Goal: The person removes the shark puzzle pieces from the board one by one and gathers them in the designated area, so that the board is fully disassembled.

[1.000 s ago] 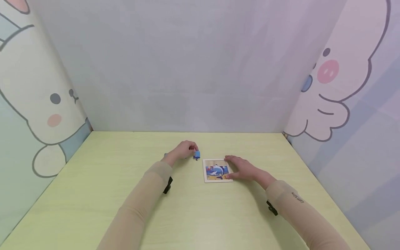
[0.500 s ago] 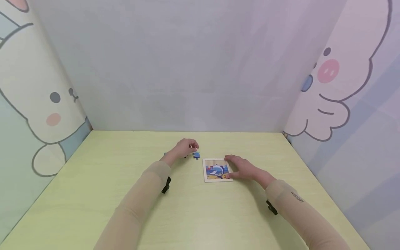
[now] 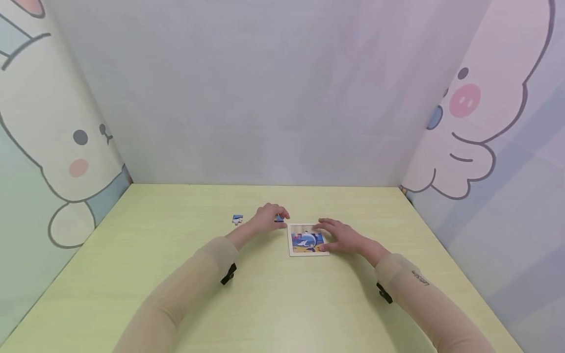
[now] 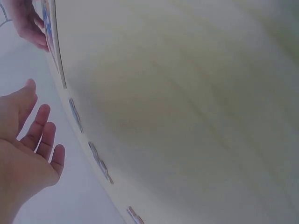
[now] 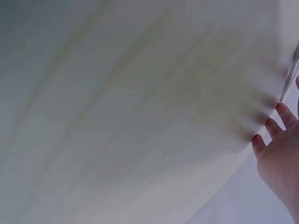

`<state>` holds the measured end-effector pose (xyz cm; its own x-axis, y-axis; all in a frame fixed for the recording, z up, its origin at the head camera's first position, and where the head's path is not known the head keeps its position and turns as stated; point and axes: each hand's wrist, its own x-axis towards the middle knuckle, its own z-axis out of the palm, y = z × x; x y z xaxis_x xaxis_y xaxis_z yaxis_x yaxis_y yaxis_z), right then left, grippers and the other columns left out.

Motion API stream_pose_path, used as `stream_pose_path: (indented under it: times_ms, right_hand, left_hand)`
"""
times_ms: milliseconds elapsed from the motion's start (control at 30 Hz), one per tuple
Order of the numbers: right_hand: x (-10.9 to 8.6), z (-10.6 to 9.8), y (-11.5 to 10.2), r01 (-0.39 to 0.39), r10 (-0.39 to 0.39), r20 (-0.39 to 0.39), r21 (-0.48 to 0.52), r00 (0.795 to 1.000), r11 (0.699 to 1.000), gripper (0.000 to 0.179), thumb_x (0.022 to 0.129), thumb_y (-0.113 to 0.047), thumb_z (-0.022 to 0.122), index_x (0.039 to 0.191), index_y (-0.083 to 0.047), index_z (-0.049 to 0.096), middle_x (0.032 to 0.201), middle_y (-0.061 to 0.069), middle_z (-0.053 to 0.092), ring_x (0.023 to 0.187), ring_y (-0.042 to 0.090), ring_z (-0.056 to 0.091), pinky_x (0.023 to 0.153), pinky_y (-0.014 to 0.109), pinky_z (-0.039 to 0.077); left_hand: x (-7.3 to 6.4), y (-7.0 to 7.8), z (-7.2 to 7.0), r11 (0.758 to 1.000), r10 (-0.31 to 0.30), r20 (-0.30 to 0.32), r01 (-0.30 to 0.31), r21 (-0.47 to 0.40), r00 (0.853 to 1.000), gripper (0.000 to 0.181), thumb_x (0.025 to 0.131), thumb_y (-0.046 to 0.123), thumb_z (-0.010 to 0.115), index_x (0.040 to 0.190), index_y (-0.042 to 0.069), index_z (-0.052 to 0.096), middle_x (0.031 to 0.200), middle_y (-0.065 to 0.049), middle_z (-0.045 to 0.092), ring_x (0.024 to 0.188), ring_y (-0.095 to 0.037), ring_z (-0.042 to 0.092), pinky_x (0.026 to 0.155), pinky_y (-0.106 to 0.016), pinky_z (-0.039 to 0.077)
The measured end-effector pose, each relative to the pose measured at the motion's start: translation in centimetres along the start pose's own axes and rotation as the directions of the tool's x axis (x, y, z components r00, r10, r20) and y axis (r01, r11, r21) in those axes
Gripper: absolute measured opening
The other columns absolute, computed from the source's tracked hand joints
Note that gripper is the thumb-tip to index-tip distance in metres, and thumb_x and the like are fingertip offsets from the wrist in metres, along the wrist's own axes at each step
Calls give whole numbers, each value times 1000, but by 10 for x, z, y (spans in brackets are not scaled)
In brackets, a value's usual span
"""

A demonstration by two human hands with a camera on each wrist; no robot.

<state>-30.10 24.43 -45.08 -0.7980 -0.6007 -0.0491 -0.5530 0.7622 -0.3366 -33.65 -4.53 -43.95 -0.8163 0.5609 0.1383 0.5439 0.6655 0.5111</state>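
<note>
A white-bordered puzzle tray (image 3: 308, 254) with a dolphin picture lies on the table; bare wood shows along the far part of its inside. The right hand (image 3: 342, 237) rests at the tray's right side, fingers near the far corner and thumb on the near right part. Just beyond the tray's left corner, the left hand (image 3: 266, 219) hovers with thumb and fingers apart. Between them in the head view shows a blue puzzle piece (image 3: 279, 218). In the left wrist view that hand (image 4: 32, 144) holds nothing visible, and loose puzzle pieces (image 4: 100, 162) lie on the table.
Further left lies a blue and white puzzle piece (image 3: 237, 219). The pale yellow table (image 3: 273, 299) ends at a grey back wall (image 3: 265, 108), with cartoon-printed side walls to the left and right.
The left hand has moved slightly right and nearer, toward the tray, and its fingers have spread. The puzzle piece at left is now uncovered. The right hand stays almost still.
</note>
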Motion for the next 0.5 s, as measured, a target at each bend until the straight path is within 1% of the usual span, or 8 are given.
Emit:
stream_pose_path:
  times_ms: [67,100,167,267,367,500]
  right_hand:
    - [0,0,0,16,-16,-2,-5,1000,1000,59,86,-48,63,137,-23,47,151,15,31,136,42,28,104,63,25]
    - [0,0,0,28,-28,-6,-8,1000,1000,58,86,-47,63,136,-23,47,151,15,31,136,42,28,103,63,26]
    - [-1,-1,-1,50,-50,-7,-1,999,999,57,86,-45,64,136,-22,48,150,16,31,136,42,28,104,63,25]
    - [-1,-1,-1,68,-68,2,43,998,997,57,87,-41,65,136,-20,47,151,16,29,137,42,25,105,63,23]
    - [0,0,0,64,-66,22,83,998,995,57,88,-38,65,138,-20,46,152,16,27,139,41,22,107,61,22]
    - [0,-1,-1,83,-86,34,86,996,993,54,89,-33,65,138,-20,46,152,13,27,140,38,22,108,59,22]
  left_hand:
    - [-4,4,5,1000,-10,6,10,22,1000,26,86,27,69,110,17,67,106,-1,64,103,-22,50,91,-48,35]
    - [-7,12,3,999,-39,21,39,31,999,28,85,25,70,111,16,67,109,-3,63,104,-24,50,91,-50,35]
    - [-10,14,9,997,-52,30,51,55,998,31,83,28,72,113,19,67,114,-3,62,106,-24,47,91,-49,35]
    - [-13,18,15,995,-51,32,48,89,998,35,81,32,74,113,22,68,120,-3,60,110,-24,46,91,-49,35]
    - [-15,21,20,993,-50,34,46,106,998,37,80,34,75,114,22,67,124,-4,58,115,-26,44,94,-51,34]
    - [-19,25,23,990,-59,55,52,129,997,41,79,35,75,118,23,65,127,-5,56,119,-27,43,97,-53,32]
